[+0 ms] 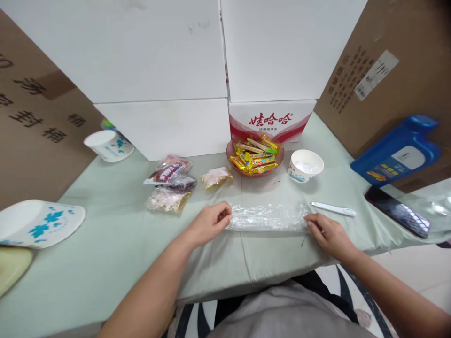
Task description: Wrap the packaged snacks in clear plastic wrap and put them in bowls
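Note:
A clear plastic bag [268, 217] lies flat and stretched sideways on the pale green tablecloth [116, 244], near the front edge. My left hand [208, 222] is closed in a pinch on the bag's left end. My right hand [326, 233] is closed on its right end. A white plastic spoon [334, 209] lies just beyond my right hand. Behind the bag stand a red bowl [255, 157] full of yellow wrapped snacks and a white paper cup [305, 165].
Several snack packets [171, 184] and a small one [216, 177] lie at centre left. Paper bowls [108, 145] [37, 222] sit at left, a phone [398, 211] and a blue jug [396, 151] at right. White boxes [165, 65] and cardboard wall the back.

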The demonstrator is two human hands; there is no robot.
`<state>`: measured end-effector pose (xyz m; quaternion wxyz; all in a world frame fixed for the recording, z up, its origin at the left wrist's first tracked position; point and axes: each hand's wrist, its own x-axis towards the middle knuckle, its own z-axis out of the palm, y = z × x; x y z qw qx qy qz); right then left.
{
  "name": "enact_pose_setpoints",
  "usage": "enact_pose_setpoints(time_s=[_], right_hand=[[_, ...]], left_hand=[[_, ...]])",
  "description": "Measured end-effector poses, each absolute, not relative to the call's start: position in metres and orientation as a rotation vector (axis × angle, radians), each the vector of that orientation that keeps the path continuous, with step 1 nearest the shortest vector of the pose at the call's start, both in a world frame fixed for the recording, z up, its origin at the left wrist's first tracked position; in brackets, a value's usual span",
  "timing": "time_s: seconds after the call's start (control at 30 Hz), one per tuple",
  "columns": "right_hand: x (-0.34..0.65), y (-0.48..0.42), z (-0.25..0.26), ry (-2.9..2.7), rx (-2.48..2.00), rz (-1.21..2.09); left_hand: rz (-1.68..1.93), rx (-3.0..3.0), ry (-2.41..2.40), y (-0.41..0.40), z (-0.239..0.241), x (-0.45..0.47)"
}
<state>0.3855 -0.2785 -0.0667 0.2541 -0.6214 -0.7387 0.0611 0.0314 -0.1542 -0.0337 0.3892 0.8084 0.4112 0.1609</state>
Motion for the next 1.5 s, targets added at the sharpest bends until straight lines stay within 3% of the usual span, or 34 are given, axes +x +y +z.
enact_pose_setpoints(time_s=[0.4, 0.5, 0.57, 0.73, 0.9, 1.13, 1.3, 1.5], right_hand=[[0.372, -0.247, -0.086, -2.047, -2.027, -0.220], [0.371, -0.250, -0.076, -2.033, -1.866, -0.348], [0.367, -0.252, -0.071, -2.123, -1.673, -0.375], [0.350, -0.253, -0.075, -2.634, -1.436, -0.124], [0.364, -0.260, -0.079, -2.677, -1.559, 0.058], [0.377, -0.317, -0.071, -2.702, -1.365, 0.100], [0.354, -0.344, -0.059, -2.591, -1.189, 0.213], [0.337, -0.315, -0.003, -2.542, -0.971, 0.753]], left_hand=[[0.354, 2.403, 1.653, -0.143, -0.065, 0.037], [0.617, 2.466, 1.798, -0.146, -0.062, 0.035], [0.807, 2.587, 1.623, -0.152, -0.059, 0.039], [0.537, 2.849, 0.857, -0.164, -0.061, 0.051], [0.418, 2.799, 0.955, -0.159, -0.069, 0.047], [0.447, 2.873, 0.974, -0.174, -0.062, 0.054], [0.380, 2.821, 0.614, -0.204, -0.057, 0.072], [0.304, 2.713, 0.272, -0.212, -0.066, 0.077]])
